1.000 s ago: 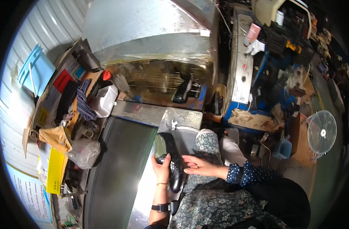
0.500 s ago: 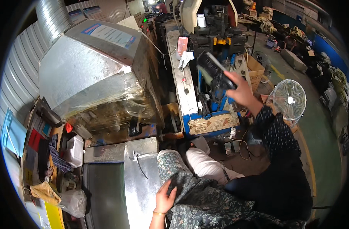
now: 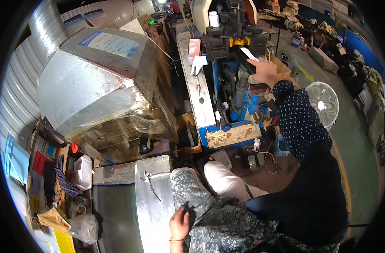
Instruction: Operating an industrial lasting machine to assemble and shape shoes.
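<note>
Two flat surfaces lie side by side at lower left, a dark belt (image 3: 114,215) and a bare metal plate (image 3: 154,215), the plate's right edge running up to a floral apron (image 3: 226,230). At far right, green floor (image 3: 357,156) opens beyond a round fan (image 3: 323,104). The person's left hand (image 3: 180,225) sits low between plate and apron, fingers loosely bent, thumb apart; whether it pinches cloth cannot be told. The right hand (image 3: 266,72), arm outstretched, closes around a black shoe (image 3: 244,62) with a pale sole, raised in front of a dark machine (image 3: 217,47). The lower edge cuts off the left forearm and the belt. Below the metal hood (image 3: 87,80), a dark item (image 3: 145,146) is hard to make out; farther right, the fingers cover part of the held shoe.
</note>
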`<move>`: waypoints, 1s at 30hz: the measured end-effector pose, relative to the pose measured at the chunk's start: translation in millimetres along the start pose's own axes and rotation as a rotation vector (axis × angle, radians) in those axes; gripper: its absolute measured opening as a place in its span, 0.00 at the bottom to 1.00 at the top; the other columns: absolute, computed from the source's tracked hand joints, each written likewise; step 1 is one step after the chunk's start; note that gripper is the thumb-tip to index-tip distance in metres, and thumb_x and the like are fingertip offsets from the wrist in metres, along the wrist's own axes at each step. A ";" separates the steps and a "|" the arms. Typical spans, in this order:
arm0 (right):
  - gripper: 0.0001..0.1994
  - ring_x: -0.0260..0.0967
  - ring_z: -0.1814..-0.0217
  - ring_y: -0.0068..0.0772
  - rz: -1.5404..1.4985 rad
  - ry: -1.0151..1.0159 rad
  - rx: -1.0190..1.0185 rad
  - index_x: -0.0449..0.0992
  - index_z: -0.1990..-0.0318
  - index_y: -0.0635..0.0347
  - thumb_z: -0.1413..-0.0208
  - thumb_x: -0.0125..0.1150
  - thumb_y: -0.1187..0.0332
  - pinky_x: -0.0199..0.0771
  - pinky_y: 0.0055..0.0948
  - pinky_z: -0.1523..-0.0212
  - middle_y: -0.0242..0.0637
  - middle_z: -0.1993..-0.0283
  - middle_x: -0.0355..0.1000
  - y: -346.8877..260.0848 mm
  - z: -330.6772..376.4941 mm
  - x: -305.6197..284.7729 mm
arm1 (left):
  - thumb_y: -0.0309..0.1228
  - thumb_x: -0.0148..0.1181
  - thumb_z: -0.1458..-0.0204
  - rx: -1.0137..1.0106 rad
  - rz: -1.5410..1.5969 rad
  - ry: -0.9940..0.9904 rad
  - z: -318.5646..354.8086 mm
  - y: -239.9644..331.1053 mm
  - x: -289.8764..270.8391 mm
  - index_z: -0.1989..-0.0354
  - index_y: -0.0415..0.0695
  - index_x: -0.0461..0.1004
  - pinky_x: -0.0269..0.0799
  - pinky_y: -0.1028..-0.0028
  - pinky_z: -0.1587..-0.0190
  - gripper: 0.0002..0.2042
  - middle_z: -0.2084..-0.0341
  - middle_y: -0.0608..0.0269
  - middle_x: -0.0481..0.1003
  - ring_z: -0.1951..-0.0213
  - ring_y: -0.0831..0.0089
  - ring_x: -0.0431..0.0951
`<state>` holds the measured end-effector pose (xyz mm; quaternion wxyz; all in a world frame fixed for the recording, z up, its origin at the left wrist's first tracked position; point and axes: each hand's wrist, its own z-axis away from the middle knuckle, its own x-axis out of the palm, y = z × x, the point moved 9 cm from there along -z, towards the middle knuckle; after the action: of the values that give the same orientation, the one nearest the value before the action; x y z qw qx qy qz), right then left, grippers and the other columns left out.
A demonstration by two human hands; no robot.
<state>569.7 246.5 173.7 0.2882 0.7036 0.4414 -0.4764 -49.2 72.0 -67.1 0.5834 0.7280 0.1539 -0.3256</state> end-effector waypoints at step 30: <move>0.33 0.64 0.40 0.69 0.013 0.055 -0.006 0.60 0.31 0.26 0.47 0.57 0.45 0.65 0.50 0.40 0.55 0.31 0.57 -8.9 -67.0 47.6 | 0.29 0.62 0.45 -0.012 -0.152 0.108 -137.4 -84.0 -58.5 0.47 0.37 0.76 0.71 0.64 0.44 0.17 0.52 0.46 0.78 0.48 0.55 0.78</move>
<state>597.1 322.3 155.2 0.2810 0.7186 0.4459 -0.4536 -102.8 234.4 -77.1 0.5522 0.7271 0.2419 -0.3284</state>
